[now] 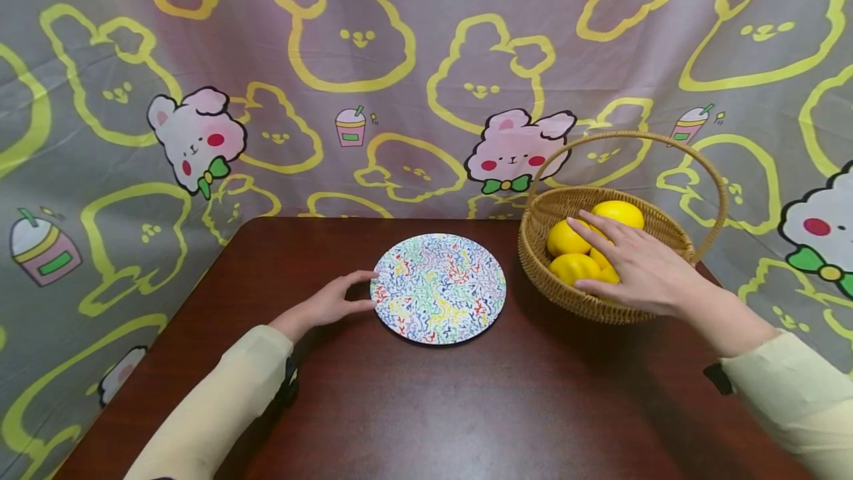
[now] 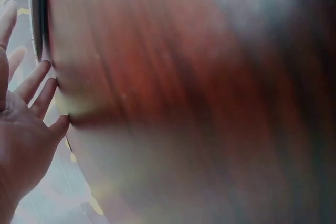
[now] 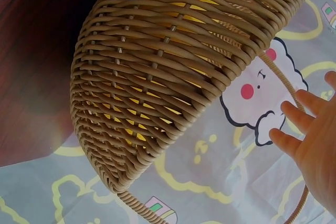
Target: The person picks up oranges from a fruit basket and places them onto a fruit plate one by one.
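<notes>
A round plate (image 1: pixel 440 287) with a multicoloured squiggle pattern lies on the brown table. My left hand (image 1: pixel 333 299) is at its left rim, thumb and forefinger spread with their tips right at the edge. In the left wrist view, the other fingertips of the left hand (image 2: pixel 31 119) come down to the tabletop. To the right stands a wicker basket (image 1: pixel 566 301) holding several yellow lemons (image 1: pixel 618 215). My right hand (image 1: pixel 643 267) reaches over the basket, fingers extended above the fruit and covering part of it. The right wrist view has the right hand (image 3: pixel 315 140) beyond the woven rim.
The basket's tall arched handle (image 1: pixel 716 184) rises behind the right hand. Dark brown tabletop (image 1: pixel 426 406) stretches in front of the plate. A curtain (image 1: pixel 413 35) printed with cartoon rabbits hangs right behind the table and along its sides.
</notes>
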`<state>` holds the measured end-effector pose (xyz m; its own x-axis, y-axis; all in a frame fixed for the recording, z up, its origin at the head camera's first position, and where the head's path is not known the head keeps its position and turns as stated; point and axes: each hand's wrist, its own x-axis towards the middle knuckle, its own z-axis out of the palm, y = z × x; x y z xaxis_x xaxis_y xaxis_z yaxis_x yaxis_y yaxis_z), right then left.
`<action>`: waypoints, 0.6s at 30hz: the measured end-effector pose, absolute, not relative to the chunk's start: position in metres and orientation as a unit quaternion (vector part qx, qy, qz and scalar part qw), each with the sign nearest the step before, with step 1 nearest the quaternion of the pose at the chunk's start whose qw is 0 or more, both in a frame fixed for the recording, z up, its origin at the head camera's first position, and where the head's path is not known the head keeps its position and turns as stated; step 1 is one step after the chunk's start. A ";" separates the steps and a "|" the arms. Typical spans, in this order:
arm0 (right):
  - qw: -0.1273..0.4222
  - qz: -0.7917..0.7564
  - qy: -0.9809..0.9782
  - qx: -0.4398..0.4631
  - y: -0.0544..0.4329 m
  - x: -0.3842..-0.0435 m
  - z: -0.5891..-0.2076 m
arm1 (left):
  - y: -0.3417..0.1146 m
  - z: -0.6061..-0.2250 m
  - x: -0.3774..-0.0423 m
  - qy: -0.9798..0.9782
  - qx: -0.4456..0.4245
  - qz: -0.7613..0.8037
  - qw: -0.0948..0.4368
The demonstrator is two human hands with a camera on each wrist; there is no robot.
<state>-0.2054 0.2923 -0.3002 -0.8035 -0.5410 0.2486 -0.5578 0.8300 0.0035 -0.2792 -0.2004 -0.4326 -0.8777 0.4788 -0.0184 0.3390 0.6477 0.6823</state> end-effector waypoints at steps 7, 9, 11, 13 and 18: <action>0.122 0.033 -0.949 0.289 0.292 -0.205 -0.299 | -0.200 -0.434 -0.283 0.904 0.246 0.337 0.091; 0.120 0.032 -0.949 0.290 0.292 -0.205 -0.299 | -0.200 -0.434 -0.283 0.905 0.247 0.335 0.088; 0.119 0.032 -0.949 0.291 0.293 -0.206 -0.299 | -0.200 -0.435 -0.282 0.906 0.245 0.334 0.087; 0.116 0.033 -0.949 0.292 0.293 -0.207 -0.298 | -0.200 -0.436 -0.282 0.906 0.244 0.335 0.086; 0.101 0.043 -0.951 0.288 0.295 -0.211 -0.296 | -0.200 -0.438 -0.284 0.908 0.238 0.333 0.086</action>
<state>-0.2106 0.2948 -0.2960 -0.8134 -0.5396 0.2174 -0.5570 0.8302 -0.0232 -0.2841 -0.2003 -0.4377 -0.8717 0.4901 0.0029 0.3755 0.6640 0.6466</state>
